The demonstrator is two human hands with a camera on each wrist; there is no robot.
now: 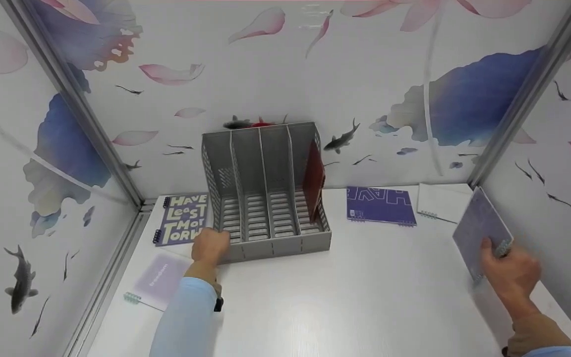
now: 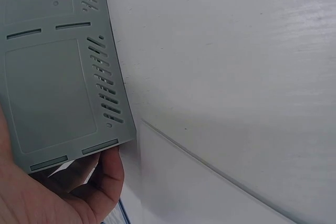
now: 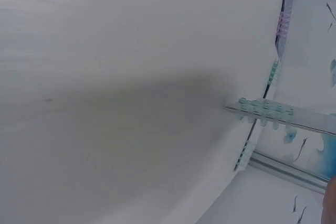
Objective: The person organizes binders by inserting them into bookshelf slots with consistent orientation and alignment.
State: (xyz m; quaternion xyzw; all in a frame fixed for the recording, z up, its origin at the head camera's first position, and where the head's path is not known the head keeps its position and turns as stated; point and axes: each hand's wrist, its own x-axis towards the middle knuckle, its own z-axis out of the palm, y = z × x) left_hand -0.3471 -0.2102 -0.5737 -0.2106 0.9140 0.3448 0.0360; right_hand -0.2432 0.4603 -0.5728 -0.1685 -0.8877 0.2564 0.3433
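My left hand [image 1: 210,246] grips the front left corner of a grey file organizer [image 1: 285,246], which has upright dividers. Its fingers [image 2: 111,174] curl behind the organizer's edge in the left wrist view. A dark red notebook or folder [image 1: 314,178] leans in the rightmost compartment. Off to the right, my right hand [image 1: 511,270] holds a pale lilac spiral notebook [image 1: 481,233] on edge, thumb against its cover. The right wrist view shows that notebook's green rings [image 3: 265,109] and only a bit of a finger [image 3: 329,203].
Left of the organizer lie a purple lettered notebook [image 1: 181,220] and a lilac "freedom" notebook [image 1: 159,277]. At the back right are a dark purple notebook [image 1: 381,206] and a white spiral notebook [image 1: 444,201]. Printed wall panels [image 1: 275,64] enclose the white table [image 1: 355,302].
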